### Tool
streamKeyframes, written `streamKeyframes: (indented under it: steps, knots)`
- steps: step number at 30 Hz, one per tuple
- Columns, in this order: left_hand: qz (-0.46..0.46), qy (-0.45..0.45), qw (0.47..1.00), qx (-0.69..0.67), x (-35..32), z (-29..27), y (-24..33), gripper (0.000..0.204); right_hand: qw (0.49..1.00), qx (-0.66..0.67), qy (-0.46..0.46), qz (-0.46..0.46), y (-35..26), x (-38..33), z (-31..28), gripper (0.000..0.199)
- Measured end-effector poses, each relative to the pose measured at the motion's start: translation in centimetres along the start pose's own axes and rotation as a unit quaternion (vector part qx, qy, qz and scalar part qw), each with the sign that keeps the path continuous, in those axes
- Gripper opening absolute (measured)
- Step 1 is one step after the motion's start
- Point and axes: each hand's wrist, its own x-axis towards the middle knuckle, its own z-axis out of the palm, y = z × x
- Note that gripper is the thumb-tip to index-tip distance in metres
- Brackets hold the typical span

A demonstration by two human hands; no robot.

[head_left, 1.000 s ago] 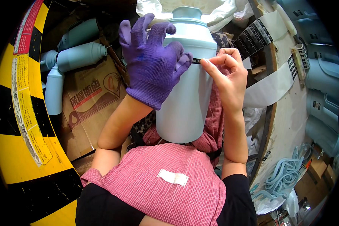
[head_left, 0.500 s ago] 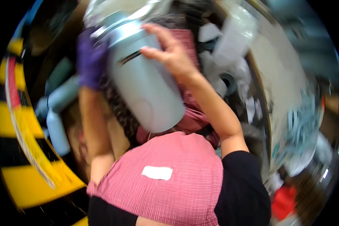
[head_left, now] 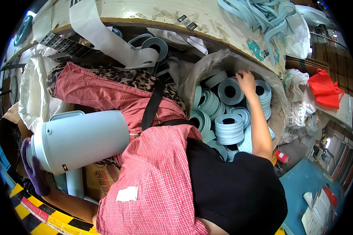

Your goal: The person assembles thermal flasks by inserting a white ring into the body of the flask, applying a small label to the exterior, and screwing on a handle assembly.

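A large light blue cylindrical jug point(head_left: 86, 137) lies on its side across my lap, with a loop handle on its upper side. My left hand point(head_left: 36, 172), in a purple glove, grips its narrower left end. My bare right hand point(head_left: 246, 83) reaches into a clear plastic bag point(head_left: 279, 100) on the right. Its fingers are bent closed at the rim of a light blue ring point(head_left: 230, 91) with a dark centre hole; the fingertips are partly hidden. Several similar rings, some in stacks point(head_left: 228, 129), fill the bag.
A worn worktop point(head_left: 145, 11) runs along the far side, with pale blue strips point(head_left: 262, 17) on it. A white strip point(head_left: 102, 37) hangs from its edge. An open white bag point(head_left: 33, 92) stands at left. Below the jug are a smaller blue cylinder point(head_left: 74, 183) and cardboard point(head_left: 100, 179).
My right hand has left the jug and moved right into the bag of rings. The jug has tipped onto its side, with my left hand still on its end. The view has turned right.
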Motion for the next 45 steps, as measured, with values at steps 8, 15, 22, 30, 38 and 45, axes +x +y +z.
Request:
streamKeyframes:
  steps: [8,15,22,30,38,45]
  knots:
    - [0.189,0.101,0.948,0.235,-0.9,-5.3,-3.7,0.042,0.977,0.003,-0.052,-0.209,5.1,-1.6,2.4,0.045]
    - [0.012,0.286,0.954,-0.086,-3.2,4.4,-9.3,0.038,0.913,0.213,-0.334,-0.096,-11.0,3.9,-13.6,0.056]
    - [-0.01,0.265,0.925,-0.271,-5.1,16.8,-7.0,0.035,0.724,0.66,-0.045,-0.195,-26.4,5.7,-18.7,0.054]
    - [-0.043,0.247,0.825,-0.507,-2.5,23.0,-3.9,0.032,0.61,0.359,0.263,-0.656,-34.3,0.1,-17.3,0.072]
    - [0.114,0.415,0.903,-0.005,-2.8,19.0,-1.8,0.034,0.673,0.416,0.226,-0.568,-36.5,-1.8,-15.4,0.057]
    - [0.343,0.483,0.805,-0.007,-9.4,4.3,6.9,0.045,0.683,0.658,-0.238,-0.208,-44.8,-2.3,-6.2,0.059]
